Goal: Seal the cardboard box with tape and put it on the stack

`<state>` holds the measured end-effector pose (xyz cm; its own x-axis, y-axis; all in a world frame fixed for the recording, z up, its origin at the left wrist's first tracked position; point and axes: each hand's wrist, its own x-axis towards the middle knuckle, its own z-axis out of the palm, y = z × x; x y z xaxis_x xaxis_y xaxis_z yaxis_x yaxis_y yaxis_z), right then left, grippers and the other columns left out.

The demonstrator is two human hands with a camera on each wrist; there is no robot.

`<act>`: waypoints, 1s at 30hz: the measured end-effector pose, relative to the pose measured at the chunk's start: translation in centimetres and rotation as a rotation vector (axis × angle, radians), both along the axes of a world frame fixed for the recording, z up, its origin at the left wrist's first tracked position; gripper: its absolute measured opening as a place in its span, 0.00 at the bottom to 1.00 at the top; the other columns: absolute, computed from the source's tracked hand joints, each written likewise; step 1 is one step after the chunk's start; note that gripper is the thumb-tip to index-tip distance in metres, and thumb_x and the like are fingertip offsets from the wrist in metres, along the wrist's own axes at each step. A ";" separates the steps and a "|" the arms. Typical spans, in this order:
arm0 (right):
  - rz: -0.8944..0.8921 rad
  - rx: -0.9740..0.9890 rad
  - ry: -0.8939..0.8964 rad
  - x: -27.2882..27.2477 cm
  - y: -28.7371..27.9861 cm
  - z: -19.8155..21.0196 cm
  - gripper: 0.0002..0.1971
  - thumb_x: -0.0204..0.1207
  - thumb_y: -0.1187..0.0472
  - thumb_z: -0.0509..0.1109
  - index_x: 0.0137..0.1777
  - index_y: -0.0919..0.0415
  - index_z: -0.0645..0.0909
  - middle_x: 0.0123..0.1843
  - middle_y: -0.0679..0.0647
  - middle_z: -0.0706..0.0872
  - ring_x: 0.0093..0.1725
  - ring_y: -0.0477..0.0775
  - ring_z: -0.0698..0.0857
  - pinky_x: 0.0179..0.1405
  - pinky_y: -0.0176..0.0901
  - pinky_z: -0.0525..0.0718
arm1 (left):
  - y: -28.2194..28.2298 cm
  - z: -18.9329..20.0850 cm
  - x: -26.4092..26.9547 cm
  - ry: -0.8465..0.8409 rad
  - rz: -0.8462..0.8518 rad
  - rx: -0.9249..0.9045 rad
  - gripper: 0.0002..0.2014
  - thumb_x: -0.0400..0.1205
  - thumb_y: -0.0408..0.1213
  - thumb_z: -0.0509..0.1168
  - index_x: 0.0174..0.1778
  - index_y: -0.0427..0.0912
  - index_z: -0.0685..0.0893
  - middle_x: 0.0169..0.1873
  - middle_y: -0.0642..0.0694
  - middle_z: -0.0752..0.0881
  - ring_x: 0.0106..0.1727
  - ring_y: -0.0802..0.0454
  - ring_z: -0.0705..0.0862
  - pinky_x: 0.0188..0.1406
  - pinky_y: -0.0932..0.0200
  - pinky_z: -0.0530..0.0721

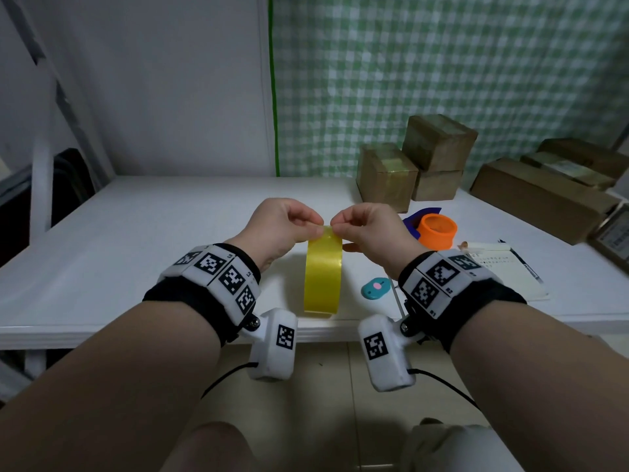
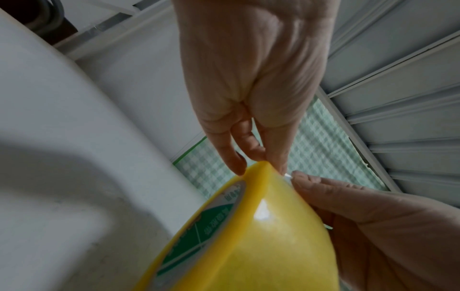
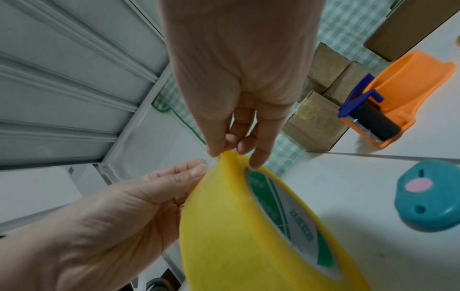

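both hands up at the tape roll [image 1: 322,274], held on edge above the table [image 1: 136,233]. left hand [image 1: 279,226] pinches its rim at twelve o'clock; right hand [image 1: 367,229] picks the tape end just beside it. sealed boxes [image 1: 439,144] at two o'clock, well apart.

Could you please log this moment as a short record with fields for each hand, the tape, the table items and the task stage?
left hand: pinches the top of the tape roll
right hand: pinches the roll's top edge, apparently picking at the tape end
tape roll: yellow, held upright above the table
table items: orange dispenser, teal cutter, notebook, stacked cardboard boxes
stage: no tape pulled out yet
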<state>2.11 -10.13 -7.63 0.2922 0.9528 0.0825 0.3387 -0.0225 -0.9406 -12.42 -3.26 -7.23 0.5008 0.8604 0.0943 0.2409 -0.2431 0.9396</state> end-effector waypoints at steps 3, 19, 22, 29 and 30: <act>-0.001 -0.014 -0.036 -0.1 0.1 0.1 0.11 0.77 0.68 0.68 0.35 0.55 0.81 0.36 0.51 0.83 0.42 0.52 0.83 0.46 0.45 0.87 | -0.1 -0.1 0.1 0.009 -0.007 0.040 0.10 0.71 0.25 0.74 0.33 0.45 0.86 0.30 0.47 0.82 0.35 0.54 0.79 0.46 0.61 0.84; -0.037 -0.049 -0.291 -0.8 -0.2 0.9 0.08 0.76 0.58 0.70 0.36 0.55 0.81 0.44 0.58 0.84 0.49 0.64 0.88 0.55 0.63 0.86 | -0.5 0.1 0.3 0.181 0.036 0.162 0.09 0.77 0.40 0.71 0.32 0.47 0.81 0.52 0.45 0.79 0.48 0.43 0.87 0.54 0.48 0.84; -0.046 -0.075 -0.286 -0.7 -0.3 1.0 0.11 0.77 0.56 0.70 0.33 0.52 0.77 0.43 0.61 0.87 0.48 0.65 0.89 0.54 0.63 0.87 | -0.6 0.4 0.2 0.163 0.039 0.134 0.11 0.77 0.40 0.71 0.30 0.46 0.79 0.42 0.46 0.84 0.44 0.43 0.88 0.52 0.49 0.85; -0.096 -0.095 -0.236 -0.5 -0.2 0.7 0.11 0.77 0.55 0.69 0.36 0.59 0.80 0.38 0.60 0.89 0.46 0.63 0.90 0.56 0.62 0.87 | -0.4 0.3 0.5 0.174 0.063 0.109 0.13 0.77 0.39 0.71 0.29 0.45 0.77 0.34 0.48 0.82 0.45 0.40 0.88 0.56 0.41 0.86; -0.104 -0.102 -0.226 -0.5 -0.2 0.6 0.11 0.76 0.55 0.70 0.35 0.59 0.79 0.37 0.60 0.89 0.46 0.62 0.91 0.56 0.61 0.87 | -0.5 0.3 0.6 0.176 0.071 0.104 0.13 0.77 0.39 0.71 0.28 0.45 0.77 0.34 0.48 0.82 0.46 0.39 0.88 0.55 0.41 0.86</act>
<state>1.64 -10.29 -7.00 0.3745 0.9252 0.0615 0.5304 -0.1594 -0.8326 -11.85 -3.71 -6.95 0.4560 0.8843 0.1009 0.4187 -0.3132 0.8524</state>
